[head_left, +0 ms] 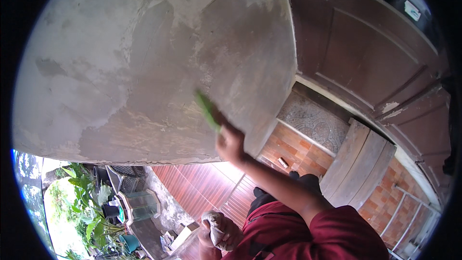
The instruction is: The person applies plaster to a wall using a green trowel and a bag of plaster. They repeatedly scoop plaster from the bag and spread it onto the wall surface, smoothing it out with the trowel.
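Head cam: gripping green tool (207, 110) in curled R hand (231, 143), sticking up-left nr gray wall (120, 77); clutching whitish lump (214, 225) in L hand (231, 237) below.

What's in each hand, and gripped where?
Right hand: green tool, motion-blurred, gripped at its lower end. Left hand: pale, crumpled bundle, fingers wrapped around its sides.

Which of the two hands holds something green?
The right hand, its green tool before the grey wall; the left hand holds a pale bundle instead.
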The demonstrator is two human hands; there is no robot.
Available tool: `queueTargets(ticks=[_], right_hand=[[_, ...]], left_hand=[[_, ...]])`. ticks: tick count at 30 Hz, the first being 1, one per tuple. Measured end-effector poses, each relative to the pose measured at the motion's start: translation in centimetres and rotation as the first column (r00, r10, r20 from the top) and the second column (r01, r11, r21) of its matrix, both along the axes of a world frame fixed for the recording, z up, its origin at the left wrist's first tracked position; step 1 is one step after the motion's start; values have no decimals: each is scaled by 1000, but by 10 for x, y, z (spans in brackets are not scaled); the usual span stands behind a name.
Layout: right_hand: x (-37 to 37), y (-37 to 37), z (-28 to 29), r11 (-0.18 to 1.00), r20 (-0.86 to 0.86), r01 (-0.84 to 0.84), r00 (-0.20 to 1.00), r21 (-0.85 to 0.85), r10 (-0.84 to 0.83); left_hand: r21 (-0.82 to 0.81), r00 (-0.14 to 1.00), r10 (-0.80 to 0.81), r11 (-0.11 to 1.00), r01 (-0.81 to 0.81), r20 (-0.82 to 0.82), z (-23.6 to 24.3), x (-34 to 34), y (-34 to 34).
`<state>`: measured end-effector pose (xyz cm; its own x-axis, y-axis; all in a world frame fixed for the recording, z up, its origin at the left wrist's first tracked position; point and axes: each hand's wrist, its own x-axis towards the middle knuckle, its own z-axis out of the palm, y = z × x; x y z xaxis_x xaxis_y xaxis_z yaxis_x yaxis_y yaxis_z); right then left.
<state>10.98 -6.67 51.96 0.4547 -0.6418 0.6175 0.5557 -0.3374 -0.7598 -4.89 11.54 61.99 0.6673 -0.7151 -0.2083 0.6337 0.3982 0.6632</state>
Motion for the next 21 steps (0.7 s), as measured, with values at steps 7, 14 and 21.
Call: queueTargets(ticks=[7, 14, 21], right_hand=[[83, -36, 30, 984, -51, 164, 984, -73, -168], [11, 31, 20, 939, -8, -341, 940, -36, 341], [43, -65, 25, 980, -100, 128, 989, 155, -113]], left_hand=[[22, 992, 128, 992, -128, 9, 1, -10, 0], [39, 995, 97, 995, -96, -28, -3, 0, -3], [-41, 995, 56, 997, -60, -79, 7, 5, -13]])
